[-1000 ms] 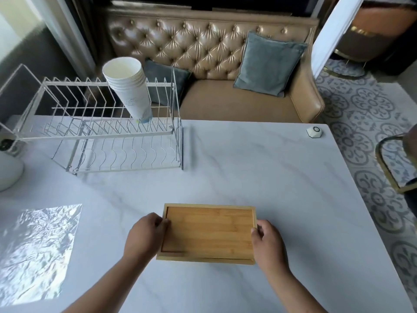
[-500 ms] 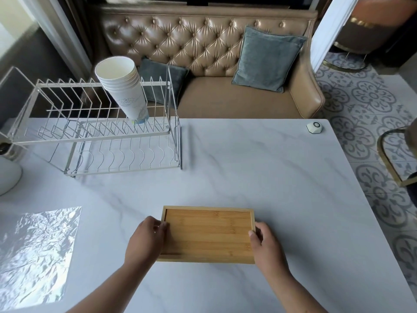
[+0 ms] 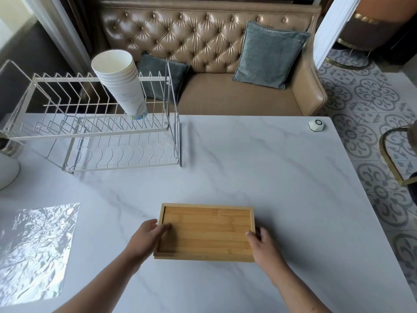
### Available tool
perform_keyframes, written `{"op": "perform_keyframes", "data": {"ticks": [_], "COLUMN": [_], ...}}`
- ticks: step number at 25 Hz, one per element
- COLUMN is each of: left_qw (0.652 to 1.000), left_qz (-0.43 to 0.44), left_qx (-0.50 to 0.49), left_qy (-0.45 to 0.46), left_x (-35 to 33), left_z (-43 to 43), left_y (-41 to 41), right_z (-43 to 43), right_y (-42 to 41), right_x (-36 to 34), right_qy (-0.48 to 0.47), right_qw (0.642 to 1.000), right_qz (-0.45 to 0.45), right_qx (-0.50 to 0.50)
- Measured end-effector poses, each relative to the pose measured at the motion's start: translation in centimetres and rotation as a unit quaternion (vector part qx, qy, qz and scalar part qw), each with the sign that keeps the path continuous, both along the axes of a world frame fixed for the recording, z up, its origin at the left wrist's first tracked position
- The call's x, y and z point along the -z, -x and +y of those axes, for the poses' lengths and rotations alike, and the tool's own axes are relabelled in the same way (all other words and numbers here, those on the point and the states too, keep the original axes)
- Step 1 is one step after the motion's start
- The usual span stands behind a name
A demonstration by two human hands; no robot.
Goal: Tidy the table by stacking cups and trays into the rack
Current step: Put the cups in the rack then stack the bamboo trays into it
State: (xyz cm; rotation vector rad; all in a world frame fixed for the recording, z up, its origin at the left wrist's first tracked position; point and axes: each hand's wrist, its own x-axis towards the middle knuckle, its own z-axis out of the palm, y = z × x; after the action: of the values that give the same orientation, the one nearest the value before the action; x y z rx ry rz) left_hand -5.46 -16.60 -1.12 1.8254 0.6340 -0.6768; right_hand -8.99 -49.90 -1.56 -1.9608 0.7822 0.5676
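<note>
A rectangular bamboo tray point(image 3: 206, 231) lies on the marble table point(image 3: 259, 168) near its front edge. My left hand point(image 3: 144, 239) grips the tray's left short side, thumb over the rim. My right hand point(image 3: 262, 246) grips the right short side. A white wire dish rack point(image 3: 94, 132) stands at the back left of the table. A stack of white paper cups point(image 3: 121, 80) sits upright on the rack's upper tier, leaning left.
A small white hexagonal device point(image 3: 316, 125) lies at the table's back right corner. A white rounded object point(image 3: 6, 172) sits at the left edge. A bright sunlight patch point(image 3: 36, 251) falls front left. A tufted sofa point(image 3: 203, 53) stands behind, a gold chair frame point(image 3: 390, 159) at right.
Both hands have stayed on the tray's short sides and the tray has barely moved. The view has shifted slightly.
</note>
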Motion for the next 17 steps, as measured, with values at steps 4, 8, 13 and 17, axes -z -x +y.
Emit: {"op": "perform_keyframes", "data": {"ticks": [4,8,13,17], "left_qw": [0.996,0.991,0.993,0.986], "left_qz": [0.035,0.031,0.015,0.061], "left_qx": [-0.03,-0.083,-0.008,0.044], "left_qy": [0.083,0.103,0.114,0.148], "left_x": [-0.8,-1.0,-2.4,-3.6], "left_z": [-1.8,-2.5,-1.2,-2.2], "left_y": [0.0,-0.6,-2.1,-2.9], "right_z": [0.5,0.4,-1.3,-2.2], "right_y": [0.6,0.6,1.0,1.4], "right_x": [0.3,0.3,1.1,1.4], "right_qy": [-0.033,-0.066,-0.124,-0.176], "right_qw": [0.999,0.997,0.989,0.977], "right_qz": [0.028,0.015,0.025,0.035], "right_qx": [0.011,0.037,0.07,0.111]}}
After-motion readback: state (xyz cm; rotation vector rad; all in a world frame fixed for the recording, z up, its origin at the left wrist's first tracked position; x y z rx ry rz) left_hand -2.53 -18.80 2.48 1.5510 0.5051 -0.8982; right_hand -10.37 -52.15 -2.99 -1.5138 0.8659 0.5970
